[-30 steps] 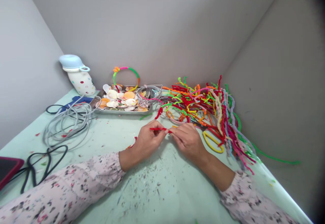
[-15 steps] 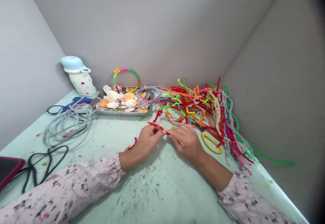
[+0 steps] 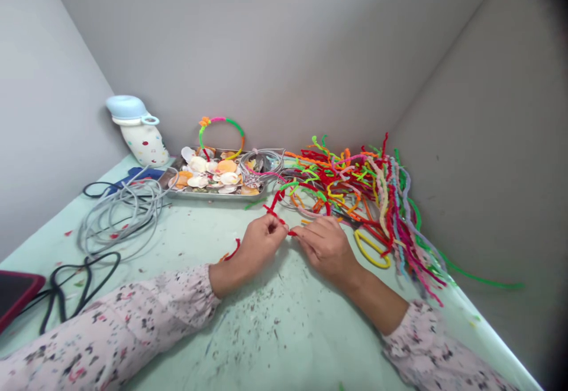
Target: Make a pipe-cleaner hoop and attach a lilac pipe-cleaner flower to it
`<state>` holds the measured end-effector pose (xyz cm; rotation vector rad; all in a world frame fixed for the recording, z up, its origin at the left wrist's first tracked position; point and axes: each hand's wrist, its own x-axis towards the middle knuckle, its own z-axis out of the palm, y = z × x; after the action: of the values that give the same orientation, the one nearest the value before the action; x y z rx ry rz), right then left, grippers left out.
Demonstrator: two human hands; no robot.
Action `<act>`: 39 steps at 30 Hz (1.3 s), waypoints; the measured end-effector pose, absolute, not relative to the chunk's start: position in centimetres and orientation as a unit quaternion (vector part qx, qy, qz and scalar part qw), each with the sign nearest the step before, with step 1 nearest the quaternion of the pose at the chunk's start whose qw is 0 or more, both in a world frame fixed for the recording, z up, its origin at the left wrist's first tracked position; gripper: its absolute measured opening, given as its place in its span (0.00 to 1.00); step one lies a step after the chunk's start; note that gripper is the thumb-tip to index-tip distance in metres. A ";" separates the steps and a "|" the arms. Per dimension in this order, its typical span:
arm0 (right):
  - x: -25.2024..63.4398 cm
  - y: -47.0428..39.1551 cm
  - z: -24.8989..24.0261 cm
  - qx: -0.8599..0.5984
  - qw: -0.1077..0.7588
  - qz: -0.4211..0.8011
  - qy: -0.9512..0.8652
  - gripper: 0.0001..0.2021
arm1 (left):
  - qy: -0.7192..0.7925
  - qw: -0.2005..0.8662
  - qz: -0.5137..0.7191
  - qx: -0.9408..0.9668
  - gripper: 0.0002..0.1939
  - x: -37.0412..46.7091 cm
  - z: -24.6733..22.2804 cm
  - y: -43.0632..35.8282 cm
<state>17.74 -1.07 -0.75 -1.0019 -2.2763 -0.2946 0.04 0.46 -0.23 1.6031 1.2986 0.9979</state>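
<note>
Pinches a thin, fuzzy red pipe cleaner (image 3: 276,216) in the closed grip of the left hand (image 3: 257,240), just above the middle of the pale green desk (image 3: 275,343). Shows one end poking out over the left fingers, slanting far and left. Presses the right hand (image 3: 326,246) shut at the fingertips on a small red tip (image 3: 291,233) just beside the left thumb; cannot tell whether it belongs to the same strand. Wears loose, pale pink floral sleeves (image 3: 155,308). Has a red and green fuzzy arch (image 3: 290,184) just beyond both hands. Faces, at far right, a tangled heap of multicoloured pipe cleaners (image 3: 355,172), with a yellow oval loop (image 3: 370,262) at its near side. Faces, left of centre and far, a shallow silver metal tray (image 3: 213,196) of white and orange seashells (image 3: 228,178), with a slim multicoloured hoop (image 3: 236,125) upright at the back. Has, at far left, a tilted white spotted bottle (image 3: 142,142) and, nearer, a loose coil of grey cable (image 3: 89,225).
</note>
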 end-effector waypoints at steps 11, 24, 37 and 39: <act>18.1 -0.8 -0.8 -0.417 0.356 -0.064 -0.834 0.09 | 0.461 0.377 0.431 0.678 0.09 -0.1 0.3 -0.4; 18.1 -0.9 -0.8 -0.400 0.364 -0.052 -0.839 0.09 | 0.404 0.221 0.460 0.760 0.08 -0.3 -0.2 -0.2; 18.2 -1.0 -0.9 -0.401 0.368 -0.081 -0.835 0.10 | 0.402 0.193 0.448 0.775 0.07 -0.4 -0.1 -0.2; 18.2 -1.0 -0.9 -0.401 0.369 -0.085 -0.834 0.10 | 0.405 0.195 0.444 0.775 0.06 -0.3 -0.1 -0.2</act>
<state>18.25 -0.95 -0.91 -1.0280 -2.1412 -0.2184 -0.32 -0.24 -0.05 2.1714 1.1352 1.2456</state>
